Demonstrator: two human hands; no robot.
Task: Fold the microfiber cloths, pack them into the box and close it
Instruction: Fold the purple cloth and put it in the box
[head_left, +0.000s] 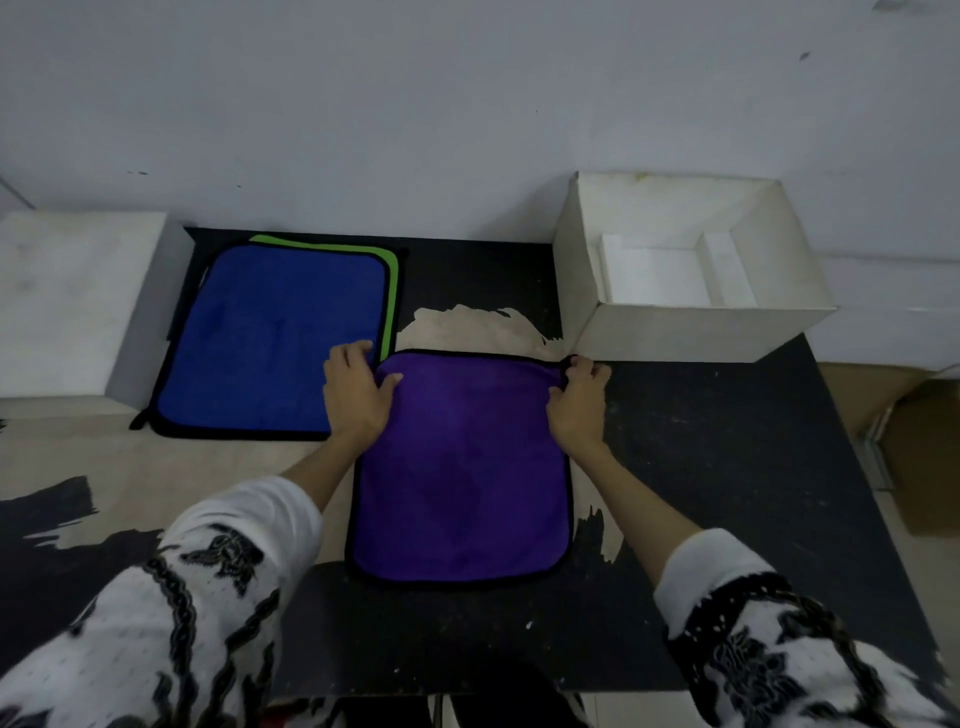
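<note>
A purple cloth (462, 467) with black edging lies flat on the table in front of me. My left hand (356, 392) grips its far left corner. My right hand (576, 400) pinches its far right corner, which is slightly bunched. To the left, a blue cloth (270, 338) lies flat on top of a green cloth (389, 280), of which only a thin strip shows. An open white box (691, 332) stands at the back right with white inserts inside.
A white block or lid (67, 301) sits at the back left beside the blue cloth. The table (727, 493) is black with worn pale patches. A white wall runs behind. A brown cardboard box (914, 447) stands beyond the table's right edge.
</note>
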